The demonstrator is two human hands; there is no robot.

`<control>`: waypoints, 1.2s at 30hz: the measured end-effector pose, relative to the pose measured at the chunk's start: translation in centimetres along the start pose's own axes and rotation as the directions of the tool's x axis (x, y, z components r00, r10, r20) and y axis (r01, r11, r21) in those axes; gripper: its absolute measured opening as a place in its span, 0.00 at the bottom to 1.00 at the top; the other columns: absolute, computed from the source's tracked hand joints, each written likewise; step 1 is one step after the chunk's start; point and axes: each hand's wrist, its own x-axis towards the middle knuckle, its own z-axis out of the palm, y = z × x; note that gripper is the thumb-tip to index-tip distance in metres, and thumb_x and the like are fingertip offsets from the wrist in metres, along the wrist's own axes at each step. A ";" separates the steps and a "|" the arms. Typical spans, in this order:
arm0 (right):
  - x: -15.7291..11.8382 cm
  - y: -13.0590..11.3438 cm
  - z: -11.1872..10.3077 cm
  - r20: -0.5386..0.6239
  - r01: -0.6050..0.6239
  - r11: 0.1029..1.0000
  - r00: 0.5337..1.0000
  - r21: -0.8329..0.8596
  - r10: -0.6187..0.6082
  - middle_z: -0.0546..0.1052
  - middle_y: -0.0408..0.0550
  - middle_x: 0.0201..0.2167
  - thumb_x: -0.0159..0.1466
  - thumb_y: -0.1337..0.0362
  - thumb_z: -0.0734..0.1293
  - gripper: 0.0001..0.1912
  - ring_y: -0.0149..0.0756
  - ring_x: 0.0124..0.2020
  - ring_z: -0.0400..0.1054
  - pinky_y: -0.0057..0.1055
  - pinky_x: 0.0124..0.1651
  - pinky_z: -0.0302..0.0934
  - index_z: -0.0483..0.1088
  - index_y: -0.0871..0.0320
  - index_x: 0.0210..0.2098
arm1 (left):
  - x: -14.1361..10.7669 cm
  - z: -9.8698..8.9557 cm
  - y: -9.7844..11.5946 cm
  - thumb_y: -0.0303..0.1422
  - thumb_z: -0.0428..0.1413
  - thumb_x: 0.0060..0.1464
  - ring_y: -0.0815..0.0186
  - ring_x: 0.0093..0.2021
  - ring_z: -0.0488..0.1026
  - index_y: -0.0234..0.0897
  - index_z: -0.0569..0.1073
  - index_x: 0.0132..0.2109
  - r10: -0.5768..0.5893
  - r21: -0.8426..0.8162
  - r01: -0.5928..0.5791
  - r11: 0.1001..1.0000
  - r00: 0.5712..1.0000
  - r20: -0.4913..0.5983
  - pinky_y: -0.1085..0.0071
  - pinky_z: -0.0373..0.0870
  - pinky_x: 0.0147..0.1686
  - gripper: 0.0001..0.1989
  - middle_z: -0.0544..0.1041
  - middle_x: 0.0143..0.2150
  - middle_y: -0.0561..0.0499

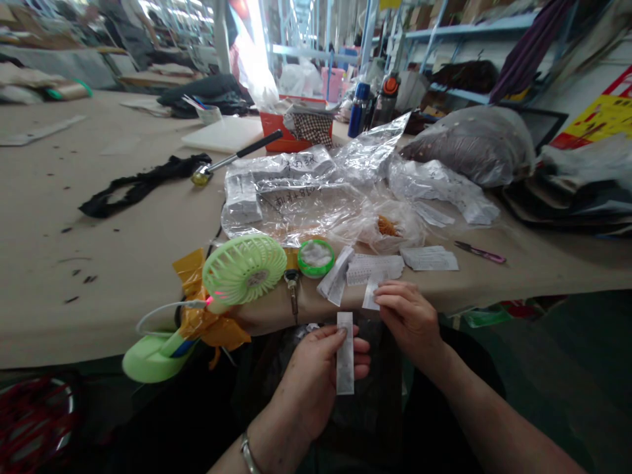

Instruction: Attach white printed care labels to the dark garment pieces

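Note:
Below the table's front edge, my left hand (313,372) pinches a narrow white label strip (345,368) upright between thumb and fingers. My right hand (412,319) is at the edge, its fingertips closed on a small white label (370,296). That label touches a spread of printed labels (375,266). Another bundle of labels (336,276) lies left of it, and a further stack (429,259) lies to the right. A round green dish (316,272) with white fluffy material stands beside the labels.
A light-green fan (244,270) is taped at the table edge, left of a small screwdriver-like tool (292,293). Clear plastic bags (306,204) cover the middle. Pink-handled snips (481,252) lie right. Behind are a black fabric piece (143,184), a metal-headed tool (237,156) and bottles (359,108).

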 end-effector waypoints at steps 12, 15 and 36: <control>-2.5 -3.7 0.3 0.209 0.230 0.962 0.944 0.145 -0.257 0.79 0.44 0.38 0.64 0.70 0.64 0.07 0.38 0.49 0.69 0.40 0.52 0.64 0.73 0.55 0.32 | -0.2 -0.5 -0.9 0.27 0.60 0.49 0.70 0.27 0.72 0.28 0.78 0.34 0.089 -0.238 -0.035 0.971 0.972 0.217 0.77 0.66 0.27 0.05 0.78 0.27 0.48; -2.4 -3.4 0.1 0.204 0.219 0.963 0.947 0.159 -0.249 0.79 0.45 0.38 0.64 0.70 0.64 0.06 0.40 0.49 0.69 0.40 0.50 0.65 0.73 0.56 0.32 | -0.4 -0.4 -0.9 0.30 0.59 0.52 0.70 0.26 0.72 0.28 0.78 0.35 0.079 -0.228 -0.020 0.973 0.965 0.249 0.77 0.66 0.27 0.08 0.77 0.27 0.47; -3.1 6.6 -5.6 0.216 -0.082 0.804 0.943 -0.588 0.254 0.68 0.61 0.56 0.66 0.54 0.60 0.26 0.54 0.59 0.58 0.52 0.58 0.56 0.63 0.64 0.58 | 1.1 -1.6 -3.1 0.31 0.65 0.45 0.61 0.26 0.77 0.28 0.75 0.37 -0.072 -0.020 0.071 0.997 0.997 -0.028 0.69 0.74 0.25 0.13 0.79 0.25 0.44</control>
